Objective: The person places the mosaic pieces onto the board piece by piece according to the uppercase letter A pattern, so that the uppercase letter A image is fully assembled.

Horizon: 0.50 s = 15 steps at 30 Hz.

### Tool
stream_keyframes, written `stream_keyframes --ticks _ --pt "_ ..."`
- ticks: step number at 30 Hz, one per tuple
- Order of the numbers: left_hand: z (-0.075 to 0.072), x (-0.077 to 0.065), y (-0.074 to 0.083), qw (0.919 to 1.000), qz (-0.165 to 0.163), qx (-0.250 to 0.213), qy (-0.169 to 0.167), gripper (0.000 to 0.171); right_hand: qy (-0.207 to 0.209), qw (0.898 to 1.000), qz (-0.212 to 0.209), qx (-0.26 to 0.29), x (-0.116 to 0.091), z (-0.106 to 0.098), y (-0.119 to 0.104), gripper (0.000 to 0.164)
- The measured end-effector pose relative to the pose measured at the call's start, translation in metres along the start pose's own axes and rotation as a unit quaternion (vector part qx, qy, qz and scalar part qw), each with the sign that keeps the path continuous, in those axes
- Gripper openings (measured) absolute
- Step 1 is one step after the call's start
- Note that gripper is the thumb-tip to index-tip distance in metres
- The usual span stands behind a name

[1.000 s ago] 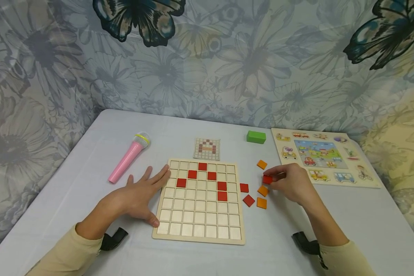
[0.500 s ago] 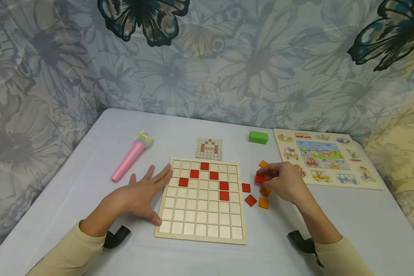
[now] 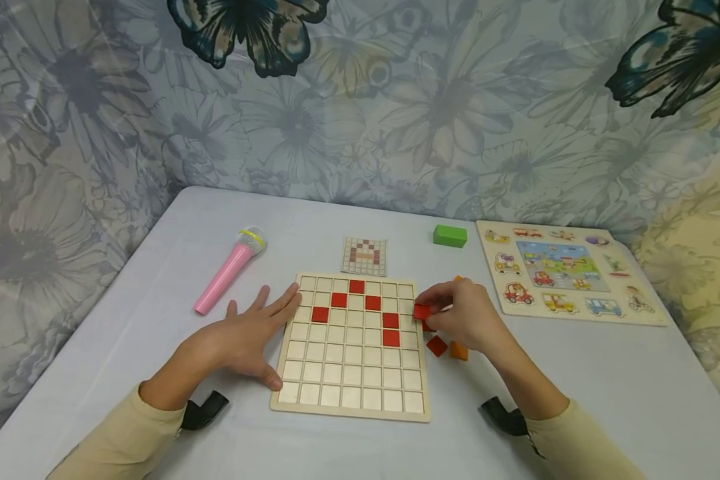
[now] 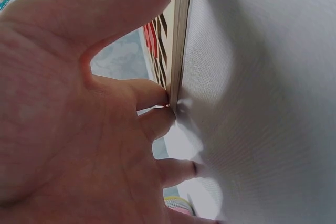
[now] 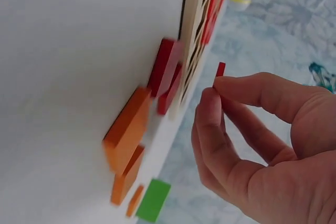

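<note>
Six red tiles (image 3: 357,287) sit in cells of the wooden board (image 3: 354,360). Clock from board centre, head view: they run from about 10, over 12, to just short of 3. Left hand (image 3: 240,341) at 9: fingers spread, grip loose, thumb and some fingertips touching the board's left rim. Left wrist view: other fingertips look to be on the white table (image 3: 300,227).

Right hand (image 3: 463,313) between 2 and 3: grip pinching one red tile, the held tile (image 3: 422,311), thumb against fingers. In head view that tile overlaps the board's right rim at 2; right wrist view has it edge-on, up off the table, apart from the board.

Loose red tile (image 3: 437,346) at 3, just beside the board; second one (image 5: 169,90) near it, mostly behind the right hand in head view. Three orange tiles (image 5: 126,129) lie further out, partly hidden by the same hand from above.

Rest: pattern card (image 3: 365,256) at 12, green block (image 3: 450,236) between 1 and 2, picture puzzle (image 3: 563,267) past it toward 3, pink microphone (image 3: 223,280) at 10. Flowered backdrop (image 3: 336,133) behind.
</note>
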<state>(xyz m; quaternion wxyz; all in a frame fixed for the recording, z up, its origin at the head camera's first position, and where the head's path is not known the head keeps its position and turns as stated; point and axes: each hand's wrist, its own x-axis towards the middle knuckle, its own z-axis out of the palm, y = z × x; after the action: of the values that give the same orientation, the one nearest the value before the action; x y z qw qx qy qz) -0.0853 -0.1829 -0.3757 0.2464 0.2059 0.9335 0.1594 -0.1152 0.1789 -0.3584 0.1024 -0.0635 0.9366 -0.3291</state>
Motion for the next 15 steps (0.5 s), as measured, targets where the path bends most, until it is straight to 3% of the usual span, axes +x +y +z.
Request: stream_keyframes --ticks 15 --pt "0.0 0.001 -0.001 1.0 -0.004 0.006 0.003 0.14 -0.041 0.998 -0.025 0.036 0.015 0.024 -0.031 0.029"
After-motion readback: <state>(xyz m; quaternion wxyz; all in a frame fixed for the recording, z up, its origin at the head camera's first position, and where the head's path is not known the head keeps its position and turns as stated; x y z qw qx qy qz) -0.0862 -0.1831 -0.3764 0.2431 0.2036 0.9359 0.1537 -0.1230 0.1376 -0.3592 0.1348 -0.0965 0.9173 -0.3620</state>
